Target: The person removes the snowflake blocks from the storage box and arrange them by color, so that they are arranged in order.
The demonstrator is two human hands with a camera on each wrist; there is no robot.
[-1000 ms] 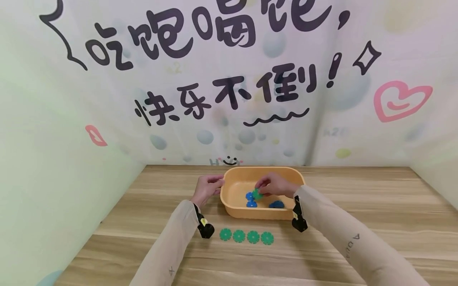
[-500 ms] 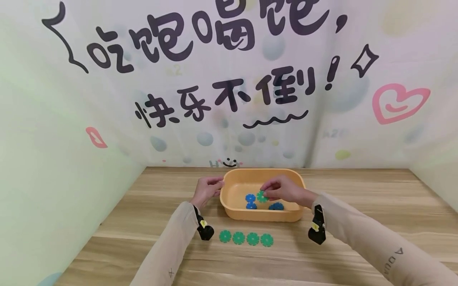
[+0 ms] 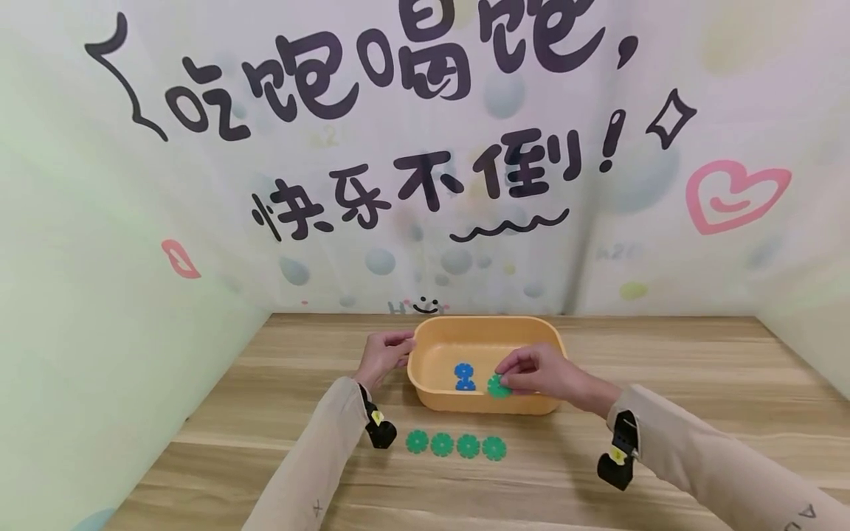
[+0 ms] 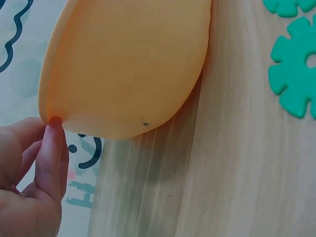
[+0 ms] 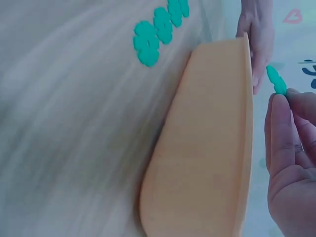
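Observation:
My left hand [image 3: 384, 358] pinches the left rim of an orange plastic basin [image 3: 458, 402] between thumb and fingers; the left wrist view shows this grip on the rim [image 4: 55, 118]. Over the basin's front edge, my right hand [image 3: 547, 375] holds a green flower-shaped disc [image 3: 496, 386] by its edge. In the right wrist view that green disc [image 5: 275, 79] stands edge-on between thumb and fingertips. Two blue discs [image 3: 464, 371] lie inside the basin; its right part is hidden behind my right hand.
Several green discs [image 3: 442, 445] lie flat in a row on the wooden table [image 3: 319, 472], in front of the basin. A printed cloth wall [image 3: 372, 280] hangs behind the table's back edge.
My right hand has lifted the green disc from inside the basin and carried it right and toward me, to the front rim. The left hand stays at the left rim.

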